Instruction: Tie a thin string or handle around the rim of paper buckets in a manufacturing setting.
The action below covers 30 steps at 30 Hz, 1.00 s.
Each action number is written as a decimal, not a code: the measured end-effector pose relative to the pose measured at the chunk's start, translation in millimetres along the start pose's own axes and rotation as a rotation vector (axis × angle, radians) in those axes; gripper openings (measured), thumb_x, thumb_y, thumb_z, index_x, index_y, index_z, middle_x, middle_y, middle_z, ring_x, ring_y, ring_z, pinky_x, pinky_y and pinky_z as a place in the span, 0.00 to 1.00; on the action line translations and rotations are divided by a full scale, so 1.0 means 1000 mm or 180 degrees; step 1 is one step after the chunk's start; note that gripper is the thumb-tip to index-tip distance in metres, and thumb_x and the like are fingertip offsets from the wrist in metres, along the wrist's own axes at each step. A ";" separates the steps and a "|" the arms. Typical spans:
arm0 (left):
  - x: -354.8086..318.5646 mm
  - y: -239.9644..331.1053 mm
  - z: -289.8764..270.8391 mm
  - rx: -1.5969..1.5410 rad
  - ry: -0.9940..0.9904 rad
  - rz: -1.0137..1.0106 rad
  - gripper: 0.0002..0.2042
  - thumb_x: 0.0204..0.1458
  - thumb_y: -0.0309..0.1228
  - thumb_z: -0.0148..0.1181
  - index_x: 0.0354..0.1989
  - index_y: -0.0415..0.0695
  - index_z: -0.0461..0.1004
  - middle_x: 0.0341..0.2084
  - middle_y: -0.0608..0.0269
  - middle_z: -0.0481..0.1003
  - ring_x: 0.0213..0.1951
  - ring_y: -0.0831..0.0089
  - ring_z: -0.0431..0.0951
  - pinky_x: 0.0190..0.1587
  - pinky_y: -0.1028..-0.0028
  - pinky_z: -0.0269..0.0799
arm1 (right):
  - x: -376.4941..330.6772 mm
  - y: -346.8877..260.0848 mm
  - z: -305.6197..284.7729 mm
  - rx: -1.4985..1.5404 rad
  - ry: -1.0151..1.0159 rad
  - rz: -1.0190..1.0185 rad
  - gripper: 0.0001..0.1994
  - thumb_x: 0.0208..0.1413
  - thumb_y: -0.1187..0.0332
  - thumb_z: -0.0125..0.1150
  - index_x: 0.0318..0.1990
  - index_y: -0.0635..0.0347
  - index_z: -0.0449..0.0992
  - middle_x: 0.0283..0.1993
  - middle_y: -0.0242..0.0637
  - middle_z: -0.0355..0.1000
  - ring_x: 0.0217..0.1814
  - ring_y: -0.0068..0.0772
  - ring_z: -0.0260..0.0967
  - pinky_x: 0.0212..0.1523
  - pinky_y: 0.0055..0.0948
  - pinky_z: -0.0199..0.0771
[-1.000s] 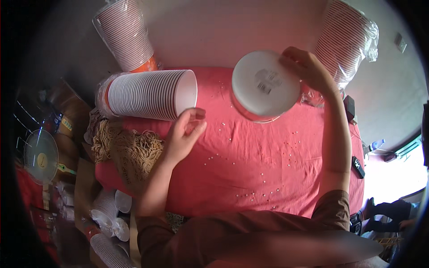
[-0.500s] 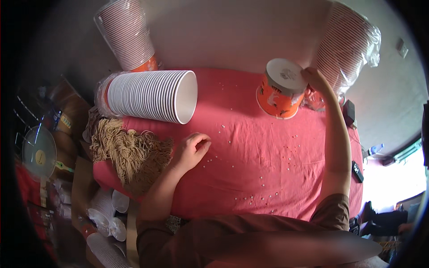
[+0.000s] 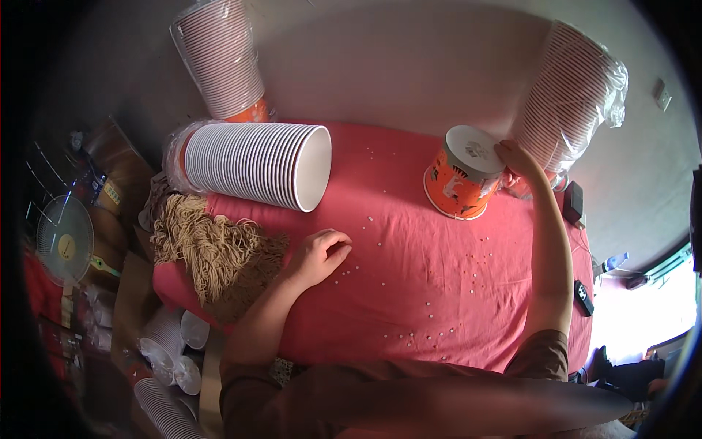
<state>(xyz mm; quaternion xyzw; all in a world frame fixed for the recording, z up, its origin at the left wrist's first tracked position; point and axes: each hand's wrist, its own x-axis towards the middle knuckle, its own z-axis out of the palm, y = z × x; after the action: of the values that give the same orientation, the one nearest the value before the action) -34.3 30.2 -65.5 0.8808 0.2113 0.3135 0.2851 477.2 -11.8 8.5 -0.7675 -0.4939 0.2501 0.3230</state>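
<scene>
An orange paper bucket (image 3: 457, 186) with a pale grey base stands upside down at the far right of the pink cloth. My right hand (image 3: 518, 158) grips its upper right side, up by the base; part of the fingers is hidden. My left hand (image 3: 319, 257) is low over the middle of the cloth, its fingers curled and the thumb close to the forefinger. Whether anything small sits between them cannot be seen. Beyond this hand lies a long nested stack of white-rimmed buckets (image 3: 248, 162), its open mouth facing right. Small white bits (image 3: 430, 337) are scattered over the cloth.
Tall bucket stacks in clear plastic stand at the back left (image 3: 219, 62) and back right (image 3: 567, 99). A tan stringy bundle (image 3: 208, 249) lies left of my left arm. The pink cloth (image 3: 395, 241) has a black remote-like device (image 3: 583, 298) near its right edge.
My right hand and the orange bucket have shifted slightly lower and nearer to me. The whole view has tilted a little. My left hand keeps its curled pose.
</scene>
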 end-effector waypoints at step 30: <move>0.012 -0.037 -0.059 0.2393 0.1464 0.0241 0.47 0.36 0.36 0.76 0.70 0.48 0.59 0.72 0.53 0.51 0.72 0.48 0.50 0.70 0.50 0.52 | -0.057 -0.223 0.320 0.1913 -0.0868 -0.2148 0.16 0.68 0.64 0.50 0.34 0.69 0.72 0.23 0.36 0.70 0.27 0.23 0.65 0.29 0.31 0.70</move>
<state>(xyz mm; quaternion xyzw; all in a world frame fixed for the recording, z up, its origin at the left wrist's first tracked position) -72.5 85.7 -46.1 0.8378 0.3361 0.4129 -0.1212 97.2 83.0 -35.5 -0.3968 -0.6594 0.3616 0.5263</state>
